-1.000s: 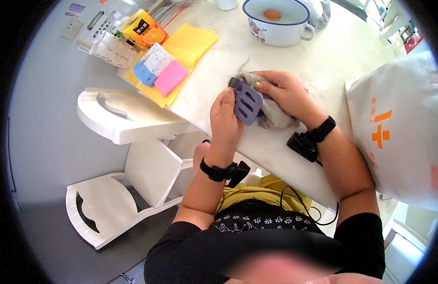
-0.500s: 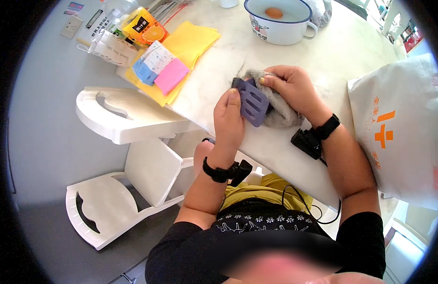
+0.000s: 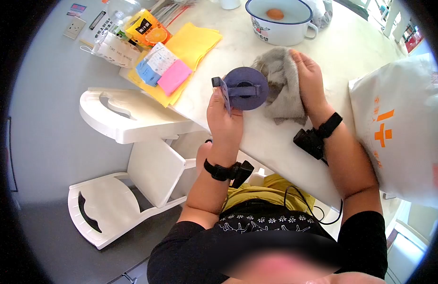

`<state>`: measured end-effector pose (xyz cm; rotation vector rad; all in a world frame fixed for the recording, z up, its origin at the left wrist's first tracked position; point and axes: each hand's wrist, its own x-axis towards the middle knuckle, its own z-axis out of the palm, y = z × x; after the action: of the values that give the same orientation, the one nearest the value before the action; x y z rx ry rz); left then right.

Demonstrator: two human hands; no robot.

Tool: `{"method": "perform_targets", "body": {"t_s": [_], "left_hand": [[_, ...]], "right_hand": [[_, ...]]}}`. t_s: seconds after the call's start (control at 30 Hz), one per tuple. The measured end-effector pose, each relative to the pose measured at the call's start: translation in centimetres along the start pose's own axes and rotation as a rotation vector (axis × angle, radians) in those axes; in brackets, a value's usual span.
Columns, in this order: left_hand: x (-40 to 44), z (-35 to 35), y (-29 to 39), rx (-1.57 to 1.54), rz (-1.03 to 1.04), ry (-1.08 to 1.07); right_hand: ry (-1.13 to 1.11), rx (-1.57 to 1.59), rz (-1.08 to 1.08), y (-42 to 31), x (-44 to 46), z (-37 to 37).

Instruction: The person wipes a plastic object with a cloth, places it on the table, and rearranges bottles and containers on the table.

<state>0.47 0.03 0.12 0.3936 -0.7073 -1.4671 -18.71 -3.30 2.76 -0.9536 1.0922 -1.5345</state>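
Purple round plastic disc [image 3: 248,88] w/ slotted purple flap [image 3: 226,97]: clamped in L hand [image 3: 224,116], thumb on flap. Fuzzy grey cloth [image 3: 291,90]: pinched in R hand [image 3: 314,85], spread twd L hand. White enamel pot w/ blue rim [image 3: 281,34]: beyond R hand. Folded yellow cloth [image 3: 200,41]: beyond L hand, off to its L.

Bright light washes the upper right; curved fisheye edges turn black.

white pouch [image 3: 118,51], lettered TIME HAS WINGS
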Motion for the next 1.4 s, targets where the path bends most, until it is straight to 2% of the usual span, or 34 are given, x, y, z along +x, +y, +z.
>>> {"method": "perform_targets", "body": {"t_s": [0.03, 0.1, 0.23, 0.33, 0.5, 0.57, 0.63, 0.67, 0.73, 0.77, 0.83, 0.87, 1.03, 1.2, 1.27, 1.3, 1.37, 1.4], "left_hand": [[0.1, 0.0, -0.1, -0.002, 0.003, -0.001], [0.3, 0.1, -0.2, -0.051, -0.056, 0.074], [0.5, 0.0, 0.0, -0.077, -0.117, 0.139], [0.8, -0.2, -0.2, -0.088, -0.105, 0.108], [1.0, -0.3, -0.3, -0.082, -0.122, 0.091], [0.9, -0.1, -0.3, -0.072, -0.123, 0.068], [0.6, 0.2, -0.3, -0.064, -0.122, 0.050], [0.7, 0.4, -0.3, -0.006, -0.106, 0.040], [0.3, 0.7, -0.3, 0.052, -0.094, 0.037], [0.0, 0.9, -0.4, 0.108, -0.137, 0.001], [-0.5, 1.3, -0.4, 0.169, -0.179, -0.032], [-0.7, 1.4, -0.3, 0.224, -0.176, -0.043], [-0.6, 0.9, -0.5, 0.302, -0.144, -0.033], [-0.6, 0.7, -0.4, 0.203, -0.138, -0.038], [-0.6, 1.0, -0.4, 0.194, -0.137, -0.035], [-0.7, 1.1, -0.3, 0.185, -0.136, -0.031], [-0.7, 0.9, -0.3, 0.179, -0.132, -0.027], [-0.7, 0.9, -0.4, 0.174, -0.130, -0.021]], "right_hand": [[-0.002, -0.002, -0.003, 0.0, 0.2, -0.1], [0.099, 0.261, 0.090, 0.2, 0.5, -0.1], [0.068, 0.297, 0.159, -0.1, 0.2, 0.1], [-0.033, 0.152, 0.191, -0.1, 0.0, 0.3], [-0.310, -0.182, -0.060, 0.4, -0.4, 0.5], [-0.317, -0.151, -0.052, 0.0, -0.7, 0.7], [-0.164, -0.184, -0.121, -0.2, -1.1, 0.7], [-0.165, -0.184, -0.123, -0.2, -0.9, 0.8], [-0.184, -0.332, -0.461, 0.0, -0.7, 0.8], [-0.184, -0.332, -0.459, -0.1, -0.9, 0.9], [-0.349, -0.506, -0.289, -0.5, -1.4, 1.1], [-0.338, -0.536, -0.217, -0.7, -1.5, 1.1], [-0.374, -0.512, -0.222, -0.9, -1.5, 1.3], [-0.416, -0.440, -0.238, -1.3, -1.6, 1.4], [-0.456, -0.506, -0.093, -1.8, -1.6, 1.1], [-0.457, -0.506, -0.092, -1.5, -1.6, 1.0], [-0.469, -0.314, -0.183, -0.8, -1.4, 0.9], [-0.467, -0.316, -0.180, -0.8, -1.5, 0.8]]}}
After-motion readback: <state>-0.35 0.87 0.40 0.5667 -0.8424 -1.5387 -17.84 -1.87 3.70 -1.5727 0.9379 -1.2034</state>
